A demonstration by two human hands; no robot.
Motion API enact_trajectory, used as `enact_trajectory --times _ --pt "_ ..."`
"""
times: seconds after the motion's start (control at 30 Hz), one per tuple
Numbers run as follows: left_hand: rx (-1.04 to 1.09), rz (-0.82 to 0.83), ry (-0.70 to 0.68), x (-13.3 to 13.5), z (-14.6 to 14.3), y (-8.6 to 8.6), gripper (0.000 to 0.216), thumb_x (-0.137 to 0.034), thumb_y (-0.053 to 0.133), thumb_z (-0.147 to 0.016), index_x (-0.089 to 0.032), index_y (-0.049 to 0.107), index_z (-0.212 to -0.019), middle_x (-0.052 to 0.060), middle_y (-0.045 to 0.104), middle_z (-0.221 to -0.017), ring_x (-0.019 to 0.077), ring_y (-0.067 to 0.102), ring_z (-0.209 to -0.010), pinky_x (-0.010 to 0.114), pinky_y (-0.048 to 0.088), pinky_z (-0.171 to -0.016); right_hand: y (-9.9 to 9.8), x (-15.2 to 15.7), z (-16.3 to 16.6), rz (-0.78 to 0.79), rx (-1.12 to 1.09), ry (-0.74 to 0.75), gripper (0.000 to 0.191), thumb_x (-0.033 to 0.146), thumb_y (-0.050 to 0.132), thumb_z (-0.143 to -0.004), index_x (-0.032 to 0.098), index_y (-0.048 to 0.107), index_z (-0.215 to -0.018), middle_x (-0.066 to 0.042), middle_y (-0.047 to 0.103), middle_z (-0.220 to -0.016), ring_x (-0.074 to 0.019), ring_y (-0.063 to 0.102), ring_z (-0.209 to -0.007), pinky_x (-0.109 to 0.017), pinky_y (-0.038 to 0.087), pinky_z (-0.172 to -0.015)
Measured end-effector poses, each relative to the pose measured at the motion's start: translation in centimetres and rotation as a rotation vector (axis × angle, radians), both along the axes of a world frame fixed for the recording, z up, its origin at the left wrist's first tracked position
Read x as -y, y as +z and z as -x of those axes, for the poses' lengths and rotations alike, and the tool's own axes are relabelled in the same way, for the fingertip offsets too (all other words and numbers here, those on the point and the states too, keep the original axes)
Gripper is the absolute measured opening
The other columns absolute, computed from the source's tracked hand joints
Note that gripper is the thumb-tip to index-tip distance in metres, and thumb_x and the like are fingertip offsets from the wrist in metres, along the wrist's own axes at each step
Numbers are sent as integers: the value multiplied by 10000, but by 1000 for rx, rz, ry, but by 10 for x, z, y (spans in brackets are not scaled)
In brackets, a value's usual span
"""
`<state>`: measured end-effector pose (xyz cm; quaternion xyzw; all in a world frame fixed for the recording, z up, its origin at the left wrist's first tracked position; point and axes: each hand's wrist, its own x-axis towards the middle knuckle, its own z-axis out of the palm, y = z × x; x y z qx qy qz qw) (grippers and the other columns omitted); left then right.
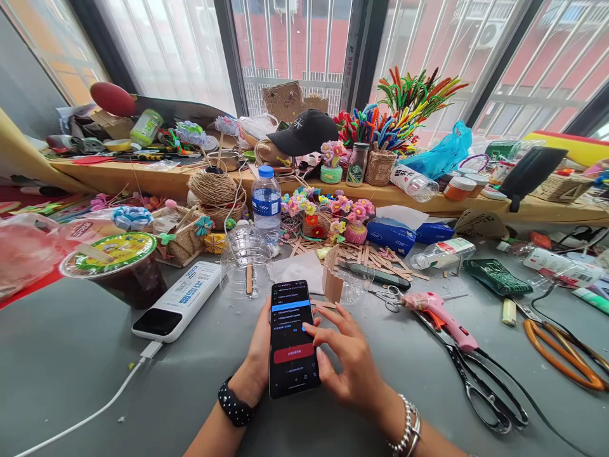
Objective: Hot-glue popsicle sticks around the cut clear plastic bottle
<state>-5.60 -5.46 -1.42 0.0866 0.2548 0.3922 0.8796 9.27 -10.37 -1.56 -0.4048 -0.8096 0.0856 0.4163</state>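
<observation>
A smartphone (292, 343) with a dark screen page, a blue line and a red button is held upright over the grey table. My left hand (257, 349) grips it from the left side and behind; most of those fingers are hidden by the phone. My right hand (349, 355) is at the phone's right edge, its index fingertip on or just over the screen and the other fingers spread. Behind the phone lie a cut clear plastic bottle (233, 266) with a wooden stick on it, a white paper sheet (299, 274) and several joined craft sticks (333, 285).
A white power bank (183, 304) with a cable and a drink cup (128, 273) stand left. To the right lie a pink glue gun (442, 317), black scissors (490, 387) and orange-handled scissors (561, 355). A water bottle (266, 206) and pipe-cleaner flowers (359, 216) stand behind.
</observation>
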Motion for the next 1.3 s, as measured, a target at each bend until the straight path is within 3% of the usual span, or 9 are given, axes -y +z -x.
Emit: enact_trajectory --times 0.3,0.47,0.67,0.9,1.03,1.13,1.3 --pt "35 -31 12 1 0 1 464 -436 352 -804 -63 616 -720 97 651 -658 179 604 -614 300 467 -651 -1 2 2 149 -205 -100 210 145 403 -736 208 444 -932 -44 530 -1059 -170 398 -1084 -371 352 -903" --pt "-81 -1 67 0 0 0 428 -431 392 -782 -67 601 -869 107 658 -748 230 616 -709 351 460 -707 -2 -2 4 311 -288 -209 128 250 345 -813 189 451 -851 -35 522 -841 -127 479 -783 -276 410 -699" --pt "-106 -31 97 1 0 0 436 -429 378 -784 -74 606 -897 108 659 -766 250 617 -741 408 460 -739 -9 -4 9 661 -285 -12 394 419 217 -853 186 405 -599 15 448 -559 -77 408 -518 -208 326 -480" --pt "-84 -24 107 1 1 -4 433 -434 385 -782 -85 614 -895 112 663 -803 252 615 -772 411 453 -763 -18 -6 14 1025 -489 68 456 598 227 -769 188 384 -644 66 407 -366 -63 377 -275 -178 232 -282" --pt "-98 -4 123 2 0 -2 444 -444 378 -784 -83 611 -898 122 663 -818 261 615 -776 439 424 -803 -18 -7 14 1071 -540 98 446 602 263 -756 183 413 -721 52 455 -443 -89 453 -350 -191 303 -317" --pt "-94 -15 116 3 0 -1 460 -446 366 -790 -73 611 -902 134 662 -825 263 616 -776 447 410 -821 -15 -7 14 952 -534 60 421 554 302 -774 169 449 -693 20 481 -581 -82 459 -518 -205 365 -473" --pt "-16 -68 50 3 2 -3 516 -468 342 -795 -53 595 -967 156 651 -893 273 604 -836 449 387 -856 -12 -8 13 954 -580 75 391 535 339 -771 169 445 -680 19 429 -622 -84 379 -582 -214 335 -548"
